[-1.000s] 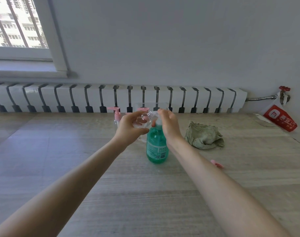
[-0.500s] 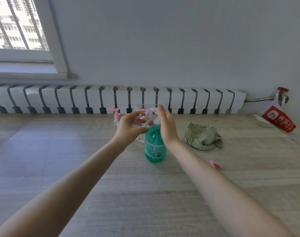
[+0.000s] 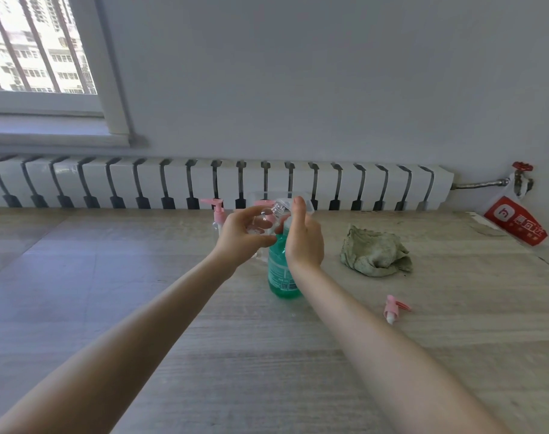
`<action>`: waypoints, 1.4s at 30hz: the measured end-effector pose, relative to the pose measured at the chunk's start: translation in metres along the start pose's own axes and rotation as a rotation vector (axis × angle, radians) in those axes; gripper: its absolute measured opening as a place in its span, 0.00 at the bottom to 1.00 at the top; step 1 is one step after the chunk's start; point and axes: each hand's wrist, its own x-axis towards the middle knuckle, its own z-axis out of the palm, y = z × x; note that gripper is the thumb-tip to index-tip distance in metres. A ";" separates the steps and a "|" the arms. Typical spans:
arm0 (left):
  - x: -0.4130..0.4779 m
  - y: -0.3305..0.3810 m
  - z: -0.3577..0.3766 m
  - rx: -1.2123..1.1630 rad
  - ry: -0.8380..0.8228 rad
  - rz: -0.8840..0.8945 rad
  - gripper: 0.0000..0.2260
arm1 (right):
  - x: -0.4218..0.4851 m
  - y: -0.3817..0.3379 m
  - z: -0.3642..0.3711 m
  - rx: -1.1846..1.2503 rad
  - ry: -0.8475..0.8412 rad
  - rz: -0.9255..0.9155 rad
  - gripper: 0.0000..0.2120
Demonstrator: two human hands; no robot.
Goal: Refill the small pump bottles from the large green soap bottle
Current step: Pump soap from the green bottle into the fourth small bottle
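Hands meet mid-frame. My left hand (image 3: 240, 239) grips the small clear bottle (image 3: 266, 218), tipped. My right hand (image 3: 305, 242) covers the green soap bottle (image 3: 279, 274) on the bench (image 3: 110, 277); I cannot tell its grip.

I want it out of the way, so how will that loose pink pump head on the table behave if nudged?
The pink pump head looks like small plastic, so probably light and stiff. Lying on its side on the smooth table, it would likely skid or pivot rather than roll, since its spout sticks out.
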 end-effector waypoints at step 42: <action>0.002 0.001 -0.004 0.145 0.081 0.130 0.24 | 0.023 0.006 -0.009 0.153 -0.371 -0.050 0.36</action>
